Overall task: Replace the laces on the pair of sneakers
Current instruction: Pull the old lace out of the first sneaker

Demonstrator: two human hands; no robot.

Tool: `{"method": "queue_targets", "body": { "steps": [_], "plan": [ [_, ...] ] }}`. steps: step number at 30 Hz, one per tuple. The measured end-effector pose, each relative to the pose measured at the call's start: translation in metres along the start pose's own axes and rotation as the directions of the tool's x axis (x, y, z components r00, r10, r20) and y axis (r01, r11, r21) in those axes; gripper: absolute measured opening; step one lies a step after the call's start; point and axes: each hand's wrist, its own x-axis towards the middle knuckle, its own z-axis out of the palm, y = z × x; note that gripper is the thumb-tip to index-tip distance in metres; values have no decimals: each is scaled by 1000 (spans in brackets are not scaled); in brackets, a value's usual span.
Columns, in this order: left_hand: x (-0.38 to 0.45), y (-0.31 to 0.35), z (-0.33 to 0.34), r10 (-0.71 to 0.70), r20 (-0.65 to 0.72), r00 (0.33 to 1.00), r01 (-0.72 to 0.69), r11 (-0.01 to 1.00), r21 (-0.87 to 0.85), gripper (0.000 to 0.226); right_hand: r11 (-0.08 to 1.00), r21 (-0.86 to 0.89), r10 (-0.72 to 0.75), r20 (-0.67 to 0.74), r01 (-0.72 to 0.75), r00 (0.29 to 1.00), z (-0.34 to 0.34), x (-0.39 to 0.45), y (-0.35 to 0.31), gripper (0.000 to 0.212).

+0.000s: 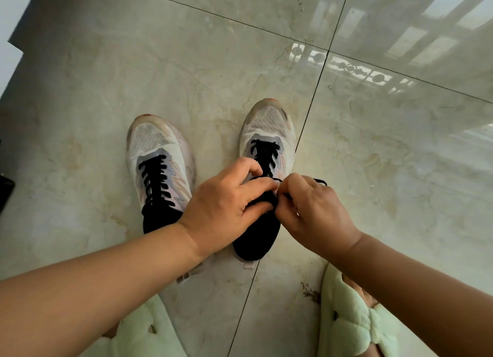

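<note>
I look down on the pale marble floor (186, 63), where both sneakers stand side by side, toes pointing away from me, long axes running near to far. The left sneaker (157, 153) is already laced in black up to its collar. The right sneaker (266, 132) sits just beside it, black lace crossed over its lower eyelets. My left hand (226, 204) curls over the tongue, fingers pinching the black lace (262, 197) near the top. My right hand (314, 209) pinches the other end, a loop trailing past its knuckles. I judge the lace soft, light and limp; it is best held close to its tips. The shoe looks light and likely to slide on the tile. Green slippers (352, 322) sit nearest me.
</note>
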Motion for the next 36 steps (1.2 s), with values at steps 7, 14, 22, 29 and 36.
{"method": "queue_targets", "body": {
  "steps": [7,14,22,29,36],
  "plan": [
    [2,0,2,-14,-26,1000,14,1000,14,21,897,295,347,-6,-330,938,2,-14,11,6],
    [-1,-6,-1,-312,-95,945,308,950,-57,22,989,25,146,-24,-146,989,-9,-10,-2,29],
    [5,-2,0,-373,-98,923,309,867,-390,20,973,-147,191,75,-178,979,-2,-7,-10,18],
    [13,-5,-14,-375,53,925,353,805,-477,20,974,-118,205,68,-196,976,-7,-9,-4,17],
    [10,3,-3,-357,20,934,328,835,-441,21,976,-113,194,60,-187,979,-6,-7,-4,15]
  ]
}}
